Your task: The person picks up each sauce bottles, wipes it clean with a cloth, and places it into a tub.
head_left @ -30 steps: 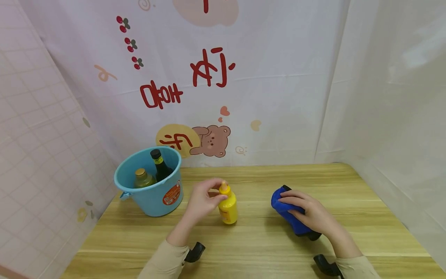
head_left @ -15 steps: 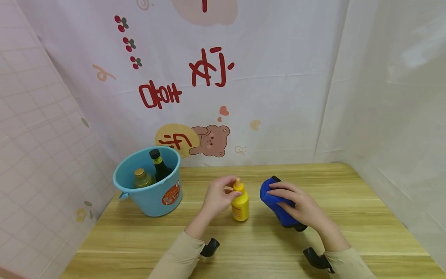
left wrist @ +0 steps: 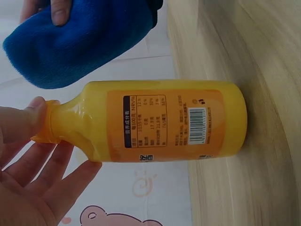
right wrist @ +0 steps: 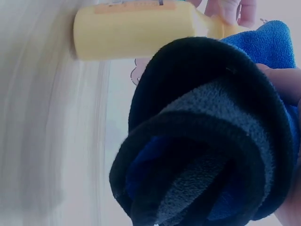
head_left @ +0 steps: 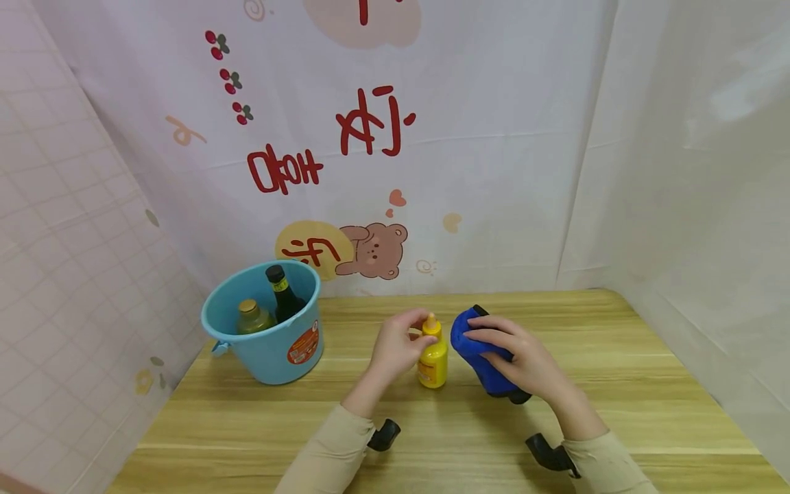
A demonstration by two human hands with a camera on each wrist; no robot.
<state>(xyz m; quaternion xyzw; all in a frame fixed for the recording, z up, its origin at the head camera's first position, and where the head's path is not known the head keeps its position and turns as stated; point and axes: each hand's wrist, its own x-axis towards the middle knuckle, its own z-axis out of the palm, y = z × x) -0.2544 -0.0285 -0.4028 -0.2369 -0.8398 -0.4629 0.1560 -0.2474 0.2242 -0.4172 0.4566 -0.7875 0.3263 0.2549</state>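
My left hand (head_left: 398, 348) pinches the neck of a yellow squeeze bottle (head_left: 434, 365) with an orange cap and a pointed nozzle. In the left wrist view the bottle (left wrist: 174, 120) shows an orange label with a table of small print and a barcode. Just right of it, my right hand (head_left: 521, 353) grips a rolled blue cloth (head_left: 484, 363) with black edging. One end of the roll points toward the bottle's upper part. From the right wrist, the cloth's (right wrist: 202, 94) grey inner side and dark, coiled edge fill much of the view.
A light blue bucket (head_left: 271, 353) stands at the left of the wooden table (head_left: 469, 453). Inside it are a dark bottle with a black cap (head_left: 286, 295) and a jar with a gold lid (head_left: 252, 317). A printed white curtain (head_left: 494, 151) hangs behind the table.
The left hand and the yellow bottle have moved right across the table. The right hand has brought the blue cloth left, so cloth and bottle are now close together. The bucket stays put.
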